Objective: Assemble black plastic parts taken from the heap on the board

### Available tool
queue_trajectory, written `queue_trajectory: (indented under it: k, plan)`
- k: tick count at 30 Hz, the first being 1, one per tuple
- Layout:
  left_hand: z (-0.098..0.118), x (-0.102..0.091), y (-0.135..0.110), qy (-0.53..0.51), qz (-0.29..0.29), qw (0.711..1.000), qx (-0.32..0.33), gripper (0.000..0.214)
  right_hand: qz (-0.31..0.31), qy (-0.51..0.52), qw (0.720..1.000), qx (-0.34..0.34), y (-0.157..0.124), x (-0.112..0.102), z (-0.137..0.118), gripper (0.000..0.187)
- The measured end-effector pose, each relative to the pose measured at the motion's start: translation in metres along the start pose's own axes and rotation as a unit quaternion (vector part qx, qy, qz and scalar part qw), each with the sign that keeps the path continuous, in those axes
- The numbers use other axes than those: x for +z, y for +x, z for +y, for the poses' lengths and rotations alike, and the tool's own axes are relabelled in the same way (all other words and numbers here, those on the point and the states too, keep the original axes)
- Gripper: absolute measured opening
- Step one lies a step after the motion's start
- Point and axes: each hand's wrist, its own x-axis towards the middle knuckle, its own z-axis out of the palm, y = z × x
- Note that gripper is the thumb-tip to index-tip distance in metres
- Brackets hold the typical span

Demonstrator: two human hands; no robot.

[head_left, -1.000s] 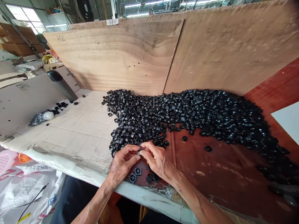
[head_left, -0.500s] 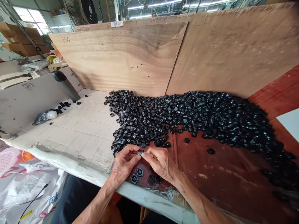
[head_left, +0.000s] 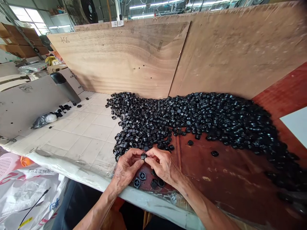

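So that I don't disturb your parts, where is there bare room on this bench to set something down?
The reddish-brown board right of your right hand, below the black plastic parts, and the white tiles left of them. Crowded: the pile and around your left hand.

this is a small factory workshop, a working production floor rather than a home or office. a large heap of small black plastic parts (head_left: pixel 192 118) covers a reddish-brown laminated board (head_left: pixel 216 166), walled in by propped plywood sheets (head_left: pixel 115 60). a tiled work surface (head_left: pixel 88 134) runs alongside. overhead are long fluorescent tube lights (head_left: pixel 153 15) and a big industrial fan (head_left: pixel 86 11), with stacked cardboard cartons (head_left: pixel 21 41) by the window and woven plastic sacks (head_left: pixel 28 195) at floor level.
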Motion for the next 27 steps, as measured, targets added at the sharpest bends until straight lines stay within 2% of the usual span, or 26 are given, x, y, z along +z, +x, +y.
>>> queue_trajectory:
  k: [2,3,6,8,10,13,15,16,18,22,24,27]
  plan:
    - [0.0,0.0,0.0,0.024,-0.002,1.0,0.01,0.028,-0.002,-0.02,0.999,0.025,-0.001,0.002,0.001,0.027]
    - [0.0,0.0,-0.001,0.026,-0.001,1.0,0.013,0.028,0.001,-0.022,0.999,0.029,-0.001,0.002,0.001,0.028]
    - [0.001,0.001,-0.001,0.004,0.0,1.0,0.01,0.027,0.007,-0.002,1.0,-0.006,-0.001,0.003,0.001,0.01]
    - [0.0,0.0,-0.001,0.001,-0.008,1.0,0.006,0.027,0.01,-0.004,1.0,-0.016,-0.001,0.002,0.0,0.009]
    - [0.0,0.0,-0.001,0.005,-0.016,1.0,0.004,0.028,0.023,-0.012,1.0,0.007,0.0,0.001,0.0,0.019]
    - [-0.001,-0.001,-0.001,0.003,-0.005,1.0,0.004,0.028,0.023,0.006,1.0,0.002,0.0,0.0,-0.001,0.008]
    - [-0.002,-0.001,-0.001,0.011,-0.004,1.0,0.004,0.029,0.013,0.017,1.0,-0.008,-0.001,0.0,-0.002,0.007]
    - [-0.003,-0.001,-0.001,0.023,-0.007,1.0,0.006,0.029,0.007,0.019,1.0,0.005,-0.001,0.0,-0.003,0.006]
    - [-0.005,-0.002,-0.002,0.06,-0.02,0.998,0.019,0.027,-0.002,0.043,0.996,0.073,-0.001,0.003,-0.002,0.008]
    - [-0.011,-0.004,-0.004,0.177,-0.037,0.978,0.101,0.02,-0.038,0.114,0.966,0.229,0.001,0.008,0.0,0.008]
    - [-0.011,-0.004,-0.004,0.236,-0.048,0.961,0.139,0.019,-0.049,0.087,0.964,0.247,0.003,0.003,-0.002,0.011]
    - [-0.007,-0.002,-0.006,0.303,-0.053,0.941,0.138,0.017,-0.072,-0.025,0.977,0.198,0.006,-0.018,-0.007,0.028]
